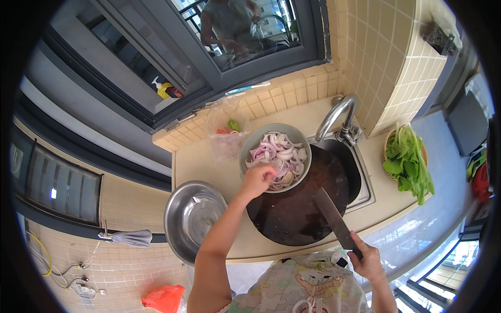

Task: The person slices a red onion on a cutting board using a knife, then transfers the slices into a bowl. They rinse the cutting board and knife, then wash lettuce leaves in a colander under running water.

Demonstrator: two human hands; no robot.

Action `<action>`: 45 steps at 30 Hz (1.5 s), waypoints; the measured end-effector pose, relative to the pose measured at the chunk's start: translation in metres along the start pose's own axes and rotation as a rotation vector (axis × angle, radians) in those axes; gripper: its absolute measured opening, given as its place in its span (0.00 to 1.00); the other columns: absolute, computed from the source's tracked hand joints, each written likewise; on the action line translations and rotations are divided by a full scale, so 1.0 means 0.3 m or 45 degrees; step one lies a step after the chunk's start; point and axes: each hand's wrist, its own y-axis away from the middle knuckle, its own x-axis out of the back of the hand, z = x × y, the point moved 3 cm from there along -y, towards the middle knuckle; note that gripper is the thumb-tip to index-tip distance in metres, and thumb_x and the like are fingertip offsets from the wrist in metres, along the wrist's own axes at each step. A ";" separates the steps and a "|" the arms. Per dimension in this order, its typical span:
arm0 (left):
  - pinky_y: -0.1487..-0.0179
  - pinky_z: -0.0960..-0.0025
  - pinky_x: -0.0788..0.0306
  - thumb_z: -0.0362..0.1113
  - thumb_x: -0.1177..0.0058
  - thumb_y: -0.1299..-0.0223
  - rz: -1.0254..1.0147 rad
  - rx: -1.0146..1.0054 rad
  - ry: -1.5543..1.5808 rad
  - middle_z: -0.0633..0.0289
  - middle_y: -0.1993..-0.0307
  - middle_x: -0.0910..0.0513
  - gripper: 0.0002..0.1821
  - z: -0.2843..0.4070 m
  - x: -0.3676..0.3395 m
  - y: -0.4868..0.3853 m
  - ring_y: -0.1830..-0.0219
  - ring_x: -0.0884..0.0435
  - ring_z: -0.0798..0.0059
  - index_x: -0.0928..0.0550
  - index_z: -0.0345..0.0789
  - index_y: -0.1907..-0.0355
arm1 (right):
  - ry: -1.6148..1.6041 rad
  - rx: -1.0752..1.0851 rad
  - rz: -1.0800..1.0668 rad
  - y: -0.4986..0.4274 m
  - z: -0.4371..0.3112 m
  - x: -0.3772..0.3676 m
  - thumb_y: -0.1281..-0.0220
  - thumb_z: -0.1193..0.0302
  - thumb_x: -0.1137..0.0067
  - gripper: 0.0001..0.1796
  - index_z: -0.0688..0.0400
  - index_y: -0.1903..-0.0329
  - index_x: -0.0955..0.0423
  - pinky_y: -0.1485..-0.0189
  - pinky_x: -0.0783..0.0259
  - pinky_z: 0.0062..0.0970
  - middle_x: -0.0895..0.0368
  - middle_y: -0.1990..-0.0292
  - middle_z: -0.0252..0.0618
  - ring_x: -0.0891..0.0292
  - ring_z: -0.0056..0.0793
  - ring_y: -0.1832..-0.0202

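My right hand (367,259) grips the handle of a kitchen cleaver (332,219). The blade reaches up and left over a round dark chopping board (289,219), which looks wet and has small scraps on it. My left hand (259,179) is at the near left rim of a grey-green bowl (304,150), fingers curled down towards the onion. Sliced red onion (280,152) fills the bowl, and a few yellowish slices lie among it. The bowl stands at the board's far left edge. Whether my left fingers pinch a slice is hidden.
A stainless steel basin (184,219) stands left on the counter. Behind it, a clear plastic bag (227,143) holds scraps. The board partly covers the sink (354,172), below a chrome faucet (344,113). Leafy greens (409,164) overhang a basket (387,172) at right.
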 end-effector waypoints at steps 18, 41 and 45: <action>0.57 0.56 0.20 0.26 0.44 0.47 0.151 1.346 1.153 0.54 0.46 0.24 0.37 -0.266 0.048 0.101 0.48 0.20 0.60 0.38 0.38 0.33 | -0.035 -0.142 0.052 0.028 0.061 -0.007 0.48 0.81 0.39 0.39 0.56 0.30 0.37 0.68 0.26 0.33 0.18 0.72 0.52 0.20 0.48 0.73; 0.49 0.44 0.19 0.27 0.57 0.39 0.682 1.094 1.476 0.40 0.47 0.25 0.25 -0.278 0.858 0.514 0.48 0.21 0.43 0.36 0.20 0.39 | -0.084 -0.044 -0.044 -0.099 0.031 -0.066 0.45 0.83 0.42 0.38 0.56 0.29 0.38 0.66 0.26 0.31 0.18 0.70 0.52 0.20 0.46 0.73; 0.51 0.40 0.19 0.26 0.58 0.39 0.906 1.361 1.320 0.36 0.51 0.27 0.20 -0.575 0.953 0.501 0.50 0.23 0.38 0.35 0.17 0.46 | -0.150 0.033 -0.046 -0.103 -0.020 -0.112 0.45 0.83 0.41 0.38 0.53 0.30 0.37 0.67 0.26 0.28 0.18 0.69 0.52 0.21 0.43 0.74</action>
